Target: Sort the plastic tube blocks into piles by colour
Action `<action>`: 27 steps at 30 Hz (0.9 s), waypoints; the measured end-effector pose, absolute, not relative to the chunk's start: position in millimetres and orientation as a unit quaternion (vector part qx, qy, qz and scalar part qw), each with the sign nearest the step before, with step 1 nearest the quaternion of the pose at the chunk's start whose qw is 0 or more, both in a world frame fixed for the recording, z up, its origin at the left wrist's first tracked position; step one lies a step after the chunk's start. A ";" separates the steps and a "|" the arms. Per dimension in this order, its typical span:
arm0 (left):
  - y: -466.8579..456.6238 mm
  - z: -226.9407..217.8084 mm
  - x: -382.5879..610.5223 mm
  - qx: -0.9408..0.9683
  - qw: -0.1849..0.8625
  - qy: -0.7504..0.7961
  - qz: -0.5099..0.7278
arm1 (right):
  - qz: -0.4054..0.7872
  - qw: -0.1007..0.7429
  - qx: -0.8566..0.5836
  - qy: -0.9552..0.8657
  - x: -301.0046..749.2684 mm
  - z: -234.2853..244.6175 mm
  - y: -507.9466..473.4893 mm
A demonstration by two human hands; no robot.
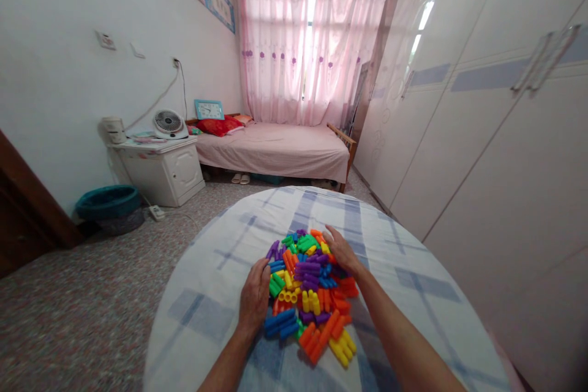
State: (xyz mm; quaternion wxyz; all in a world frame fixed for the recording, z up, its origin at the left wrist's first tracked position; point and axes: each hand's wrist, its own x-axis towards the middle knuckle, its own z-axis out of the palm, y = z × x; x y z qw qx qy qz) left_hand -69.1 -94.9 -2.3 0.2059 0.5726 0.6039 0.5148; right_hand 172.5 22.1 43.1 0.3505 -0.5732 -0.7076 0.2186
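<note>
Head view, your left hand [255,292] at the left edge of the heaped plastic pieces [309,274], its grip impossible to tell, your right hand [340,251] loosely spread far right, tablecloth [197,324] beneath, bed [275,146] far, wardrobe [500,165] right, bin [110,201] left.

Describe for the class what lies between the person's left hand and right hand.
The head view shows a heap of orange, purple, yellow, green and blue pieces on the patterned cloth, between the left hand and the right hand.
</note>
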 end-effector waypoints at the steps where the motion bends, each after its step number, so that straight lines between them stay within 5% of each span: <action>1: -95.0 -1.7 -68.9 0.574 0.206 0.603 0.515 | 0.205 0.356 -0.580 -0.703 176.1 43.4 8.5; 12: -92.5 -4.7 -69.2 0.587 0.166 0.607 0.510 | 0.047 0.409 -0.591 -0.693 180.4 -17.3 -187.3; 27: -99.3 2.5 -71.7 0.575 0.168 0.613 0.515 | 0.095 0.392 -0.523 -0.751 158.5 -16.0 -205.0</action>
